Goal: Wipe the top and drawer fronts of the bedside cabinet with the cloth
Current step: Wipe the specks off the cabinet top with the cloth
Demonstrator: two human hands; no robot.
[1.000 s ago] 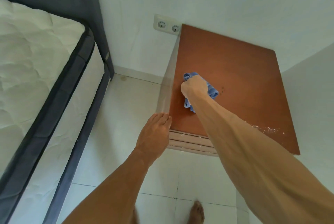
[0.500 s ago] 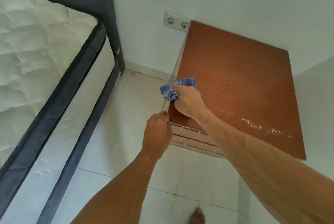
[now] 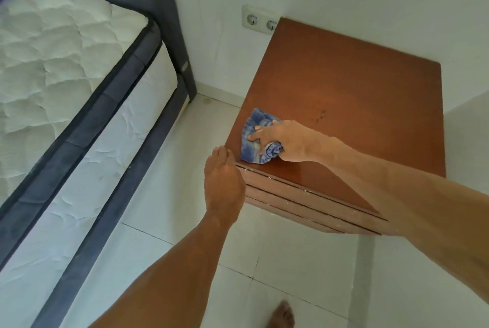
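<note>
The bedside cabinet (image 3: 352,84) has a reddish-brown wooden top and stands in the room's corner. A blue cloth (image 3: 255,139) lies pressed flat on the top near its front left corner. My right hand (image 3: 285,141) grips the cloth, fingers spread over it. My left hand (image 3: 223,182) rests against the cabinet's front left corner, at the edge of the top, fingers together and holding nothing I can see. The drawer fronts (image 3: 304,202) show as thin brown strips below the front edge, with pale specks on them.
A bed with a white quilted mattress (image 3: 60,57) and dark grey frame stands to the left, a strip of white tiled floor (image 3: 190,142) between it and the cabinet. A double wall socket (image 3: 258,20) sits behind the cabinet. My bare foot (image 3: 283,314) is below.
My right hand has slid the cloth back along the left edge toward the front corner and flattened it. The white powder seen near the front right earlier is now under my arm.
</note>
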